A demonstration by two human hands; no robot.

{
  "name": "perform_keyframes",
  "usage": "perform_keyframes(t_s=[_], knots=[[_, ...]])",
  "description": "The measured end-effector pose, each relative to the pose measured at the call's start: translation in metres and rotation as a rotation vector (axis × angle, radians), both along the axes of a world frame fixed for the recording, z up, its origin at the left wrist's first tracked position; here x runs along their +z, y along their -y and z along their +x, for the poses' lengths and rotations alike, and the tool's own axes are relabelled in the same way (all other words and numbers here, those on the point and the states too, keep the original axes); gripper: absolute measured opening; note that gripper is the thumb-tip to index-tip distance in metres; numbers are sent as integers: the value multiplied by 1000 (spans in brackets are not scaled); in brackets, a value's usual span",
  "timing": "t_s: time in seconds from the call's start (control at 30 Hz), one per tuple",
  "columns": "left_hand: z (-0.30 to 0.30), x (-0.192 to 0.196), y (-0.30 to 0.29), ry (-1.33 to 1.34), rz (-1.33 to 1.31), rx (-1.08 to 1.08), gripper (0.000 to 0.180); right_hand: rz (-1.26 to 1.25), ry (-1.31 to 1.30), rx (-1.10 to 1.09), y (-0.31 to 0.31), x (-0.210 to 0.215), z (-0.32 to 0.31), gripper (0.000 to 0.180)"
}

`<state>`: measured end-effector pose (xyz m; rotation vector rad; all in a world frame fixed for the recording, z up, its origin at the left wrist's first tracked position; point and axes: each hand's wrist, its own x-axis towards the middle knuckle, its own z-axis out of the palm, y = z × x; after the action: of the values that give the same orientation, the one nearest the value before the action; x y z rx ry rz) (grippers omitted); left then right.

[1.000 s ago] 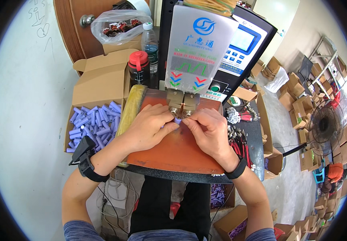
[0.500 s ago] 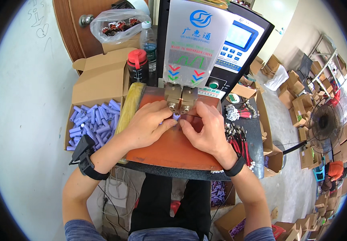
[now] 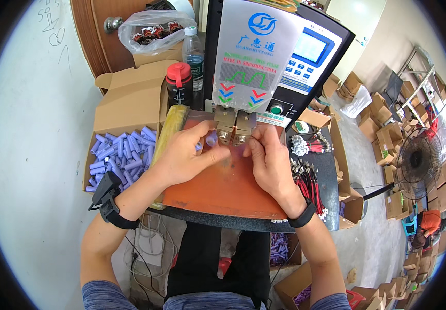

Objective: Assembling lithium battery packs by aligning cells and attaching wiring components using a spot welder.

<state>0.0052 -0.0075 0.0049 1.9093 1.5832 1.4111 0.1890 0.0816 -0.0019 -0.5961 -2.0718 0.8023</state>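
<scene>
My left hand [image 3: 189, 157] is beside the spot welder's metal electrode head [image 3: 234, 129], its fingers curled around a purple cylindrical battery cell [image 3: 211, 138]. The cell is a little blurred and partly covered by the fingers. On the other side of the head, my right hand [image 3: 270, 163] has its thumb and fingertips pinched together. What that pinch holds, if anything, is too small to make out. Both hands are above an orange-brown mat [image 3: 223, 191] on the dark table.
At the left, an open cardboard box [image 3: 124, 106] holds many purple cells. A yellow roll [image 3: 170, 137] lies along the mat. Behind stand a red-lidded bottle [image 3: 179, 85] and a water bottle [image 3: 193, 57]. Red and black wire leads [image 3: 308, 181] lie at the right.
My left hand has drawn the cell left, away from beneath the electrodes, and its thumb has lifted. My right hand has shifted slightly right, its fingertips now closer together.
</scene>
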Motion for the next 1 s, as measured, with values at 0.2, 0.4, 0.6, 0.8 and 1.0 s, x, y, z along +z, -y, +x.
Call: perform_keyframes(t_s=[0.2,0.4,0.6,0.8,1.0], knots=[[-3,-6,1,-286,-50,-63,18,103,1,-14,3,5,3,11],[-3,-11,-3,-357,21,-114,20,205,-98,-7,3,8,2,6],[-2,-7,-4,-366,-34,-107,21,245,-108,-41,3,8,1,5],[-1,-9,-4,-346,-28,-103,20,275,-93,-15,2,5,0,5],[-1,-6,-4,-333,-68,-106,20,329,-84,-26,3,8,0,6]])
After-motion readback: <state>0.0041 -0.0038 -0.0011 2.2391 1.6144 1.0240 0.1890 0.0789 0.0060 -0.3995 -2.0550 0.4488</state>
